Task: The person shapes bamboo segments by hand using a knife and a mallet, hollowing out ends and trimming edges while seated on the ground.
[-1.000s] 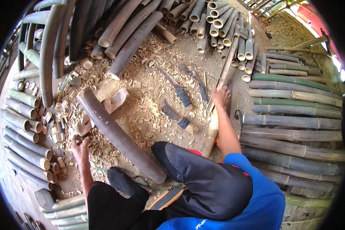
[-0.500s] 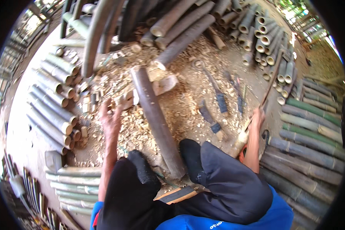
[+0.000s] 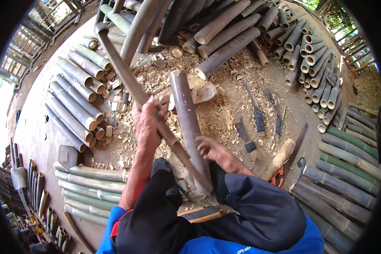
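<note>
My left hand (image 3: 147, 120) is wrapped round a long bamboo stick (image 3: 125, 74), which slants from the upper left down toward my feet. The stick's knobbed far end is raised at the upper left, and its near end crosses over a dark bamboo tube (image 3: 186, 110). That tube lies lengthwise between my feet, its far end propped on a pale wooden block (image 3: 205, 94). My right hand (image 3: 216, 151) is beside the tube's right side, fingers loosely curled and apart, with nothing seen in them.
Wood chips (image 3: 218, 114) cover the ground. Right of the tube lie a curved knife (image 3: 243, 133), a ring-ended tool (image 3: 256, 108) and a saw (image 3: 298, 144) beside a pale log (image 3: 279, 158). Cut bamboo tubes (image 3: 70, 110) are stacked left, with more piles at the back and right.
The stick has passed from my right hand at the right side to my left hand, which has closed on it. My right hand has moved inward to the tube. The view has shifted slightly.
</note>
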### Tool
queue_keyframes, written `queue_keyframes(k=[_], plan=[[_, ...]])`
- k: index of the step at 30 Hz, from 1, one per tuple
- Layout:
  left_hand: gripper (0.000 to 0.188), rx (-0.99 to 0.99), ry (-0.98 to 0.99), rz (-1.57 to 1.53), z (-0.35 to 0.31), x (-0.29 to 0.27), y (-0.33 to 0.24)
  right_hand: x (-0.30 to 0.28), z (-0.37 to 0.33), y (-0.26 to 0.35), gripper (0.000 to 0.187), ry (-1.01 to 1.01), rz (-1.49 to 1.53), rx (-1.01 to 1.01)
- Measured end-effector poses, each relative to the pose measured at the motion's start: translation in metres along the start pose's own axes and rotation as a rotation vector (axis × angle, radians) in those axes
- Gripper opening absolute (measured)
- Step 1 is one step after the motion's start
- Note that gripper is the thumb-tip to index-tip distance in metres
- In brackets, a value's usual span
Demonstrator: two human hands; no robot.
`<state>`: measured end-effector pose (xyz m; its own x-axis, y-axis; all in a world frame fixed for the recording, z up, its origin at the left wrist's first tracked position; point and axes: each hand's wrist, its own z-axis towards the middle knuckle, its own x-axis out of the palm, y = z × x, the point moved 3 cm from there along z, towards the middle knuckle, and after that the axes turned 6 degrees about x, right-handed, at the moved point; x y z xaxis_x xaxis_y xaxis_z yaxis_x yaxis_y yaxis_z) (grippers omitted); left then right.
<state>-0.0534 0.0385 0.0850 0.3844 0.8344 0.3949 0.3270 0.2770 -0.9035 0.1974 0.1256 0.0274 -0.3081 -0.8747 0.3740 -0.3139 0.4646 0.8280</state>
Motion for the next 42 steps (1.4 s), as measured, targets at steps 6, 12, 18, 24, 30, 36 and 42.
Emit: queue_keyframes(k=[6, 12, 18, 24, 30, 36, 42], plan=[[0.027, -0.063, -0.191, 0.091, -0.019, -0.054, 0.020, -0.004, 0.064, -0.057, 0.094, -0.387, -0.484, 0.005], [0.040, -0.031, -0.142, 0.105, -0.043, -0.053, 0.049, -0.010, 0.109, -0.033, 0.097, -0.518, -0.406, -0.005], [0.051, -0.064, 0.056, 0.318, -0.062, -0.033, 0.065, -0.034, 0.129, -0.023, 0.092, -0.397, -0.492, -0.027], [0.049, -0.031, 0.062, 0.388, -0.040, -0.017, 0.092, -0.052, 0.054, -0.016, 0.059, -0.706, -0.545, -0.110], [0.054, -0.041, 0.007, 0.387, -0.022, -0.017, 0.117, -0.094, -0.017, -0.040, 0.052, -1.106, -1.063, -0.156], [0.059, -0.101, 0.060, 0.501, -0.040, -0.030, 0.127, -0.121, -0.052, -0.057, 0.052, -1.087, -1.364, 0.188], [0.055, -0.108, 0.131, 0.814, -0.037, -0.027, 0.094, -0.138, -0.051, -0.044, 0.057, -1.059, -1.260, 0.186]])
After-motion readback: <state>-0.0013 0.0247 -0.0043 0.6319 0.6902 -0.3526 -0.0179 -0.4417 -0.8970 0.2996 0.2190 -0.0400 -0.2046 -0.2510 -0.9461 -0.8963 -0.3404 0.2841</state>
